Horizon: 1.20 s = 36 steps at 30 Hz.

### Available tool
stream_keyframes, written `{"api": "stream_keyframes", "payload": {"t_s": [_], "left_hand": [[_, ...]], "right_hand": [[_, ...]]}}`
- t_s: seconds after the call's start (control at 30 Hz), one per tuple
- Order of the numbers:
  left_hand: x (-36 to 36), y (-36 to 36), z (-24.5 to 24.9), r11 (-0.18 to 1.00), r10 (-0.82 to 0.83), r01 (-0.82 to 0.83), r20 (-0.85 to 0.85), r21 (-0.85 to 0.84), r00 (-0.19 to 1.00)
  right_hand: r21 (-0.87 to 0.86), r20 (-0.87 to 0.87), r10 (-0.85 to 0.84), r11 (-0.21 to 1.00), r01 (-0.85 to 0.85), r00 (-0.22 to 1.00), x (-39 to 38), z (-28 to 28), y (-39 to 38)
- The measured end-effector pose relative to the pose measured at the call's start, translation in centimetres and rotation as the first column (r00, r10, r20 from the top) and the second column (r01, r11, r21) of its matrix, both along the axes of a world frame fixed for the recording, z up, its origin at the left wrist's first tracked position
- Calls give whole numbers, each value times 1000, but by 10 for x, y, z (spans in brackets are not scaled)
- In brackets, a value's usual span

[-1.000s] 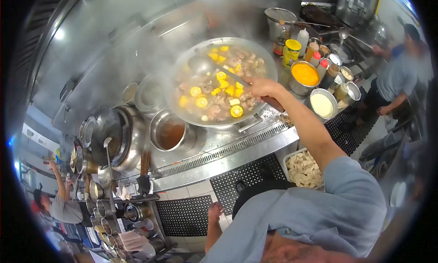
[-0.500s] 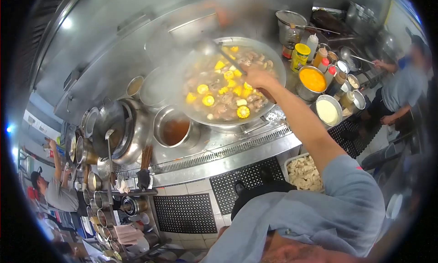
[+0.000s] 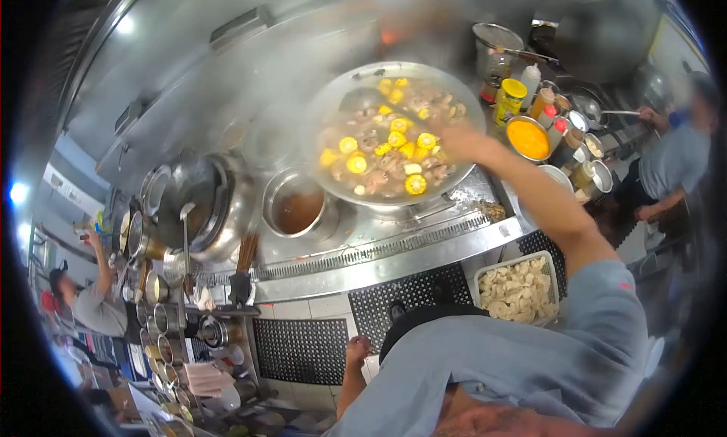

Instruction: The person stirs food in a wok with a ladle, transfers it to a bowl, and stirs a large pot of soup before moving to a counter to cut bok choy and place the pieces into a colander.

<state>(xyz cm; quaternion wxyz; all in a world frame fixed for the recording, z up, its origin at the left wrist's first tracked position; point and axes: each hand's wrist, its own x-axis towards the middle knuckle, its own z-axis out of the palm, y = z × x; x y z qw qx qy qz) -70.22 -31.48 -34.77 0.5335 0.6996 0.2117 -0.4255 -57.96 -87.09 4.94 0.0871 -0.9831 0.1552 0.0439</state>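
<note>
My right hand (image 3: 460,139) is closed around the handle of a ladle (image 3: 365,100), reaching over a wide wok (image 3: 338,192). Its dark bowl is low over the stew, blurred by steam and motion. In the cloudy broth are chunks of yellow corn (image 3: 415,184), pieces of meat (image 3: 391,163) and pale bits. My left hand (image 3: 359,349) hangs low beside my body with its fingers curled. A white patch shows just beside it, and I cannot tell whether the hand holds anything.
A pot of brown liquid (image 3: 297,212) stands left of the wok. To the right are a bowl of orange liquid (image 3: 528,139), a yellow tin (image 3: 510,100) and several squeeze bottles. A basket of pale pieces (image 3: 557,276) is below. Co-workers stand at right (image 3: 670,157) and left (image 3: 98,308).
The ladle bowl has swung from the wok's far rim toward me, down over the stew. My left hand has come into view below. The camera view has shifted slightly.
</note>
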Motion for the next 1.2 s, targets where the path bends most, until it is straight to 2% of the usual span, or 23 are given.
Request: {"api": "stream_keyframes", "payload": {"t_s": [0.03,0.07,0.1,0.13,0.17,0.2,0.3,0.37,0.4,0.47,0.5,0.63,0.7,0.77,0.8,0.87,1.0,1.03,1.07,1.1,1.13,1.17,1.2], "left_hand": [[3,4,-13,999,-36,34,-56,-38,998],[0,11,-26,977,-183,185,25,-103,983],[0,27,-67,881,-234,145,-148,-451,961],[1,27,-67,718,-363,38,-328,-695,872],[-3,36,-59,904,-379,380,41,-198,924],[-8,30,-44,966,-249,244,-43,-88,968],[-26,14,-17,991,90,-111,-236,-78,968],[-28,21,-20,979,-202,199,-93,-42,975],[-30,31,-34,905,-426,426,39,7,904],[-33,45,-71,651,-757,732,240,201,608],[-34,45,-74,537,-841,800,248,268,481],[-24,44,-44,802,-594,583,281,130,754],[-36,30,26,918,-350,387,281,-88,894],[-21,11,27,993,-84,93,-131,70,988],[-21,15,27,992,-94,105,-130,76,987],[-22,24,23,960,-267,265,2,90,964],[-32,27,12,908,-416,401,163,120,895],[-35,26,8,906,-421,404,179,122,889],[-36,34,-25,972,-232,231,-35,-34,972],[-34,33,-22,990,-54,16,-271,-140,961],[-37,26,-19,992,-22,57,-295,110,955],[-30,23,-1,992,-21,56,-293,113,956],[-26,20,17,891,-412,421,-85,170,907]], "right_hand": [[-199,182,53,980,-15,982,11,-36,-2],[-392,341,134,920,11,931,16,-53,-2],[-393,354,110,919,41,929,20,-37,3],[-86,214,-28,995,48,976,25,-8,12],[226,33,-106,969,96,994,21,14,17],[218,37,-112,971,102,993,13,27,18],[143,20,-100,985,96,995,1,39,24],[76,61,-90,993,85,994,-6,29,28],[79,57,-84,994,79,995,-3,21,32],[-129,-68,27,991,-36,997,-1,5,33],[-129,-66,17,991,-25,998,-2,8,35],[66,17,26,997,-27,1000,13,22,21],[119,82,29,992,-38,996,23,21,19],[68,176,0,998,-13,984,26,22,21],[74,177,-12,997,-1,984,28,19,23],[130,-69,-71,988,80,995,40,15,29],[206,-121,-83,973,107,989,24,47,47],[111,8,-27,993,26,1000,27,31,41],[10,131,38,999,-39,991,26,20,39],[16,132,35,999,-37,991,24,20,45],[3,129,64,998,-65,989,24,21,54],[-3,127,83,997,-83,988,21,18,56],[-9,125,101,995,-101,987,18,15,59]]}}
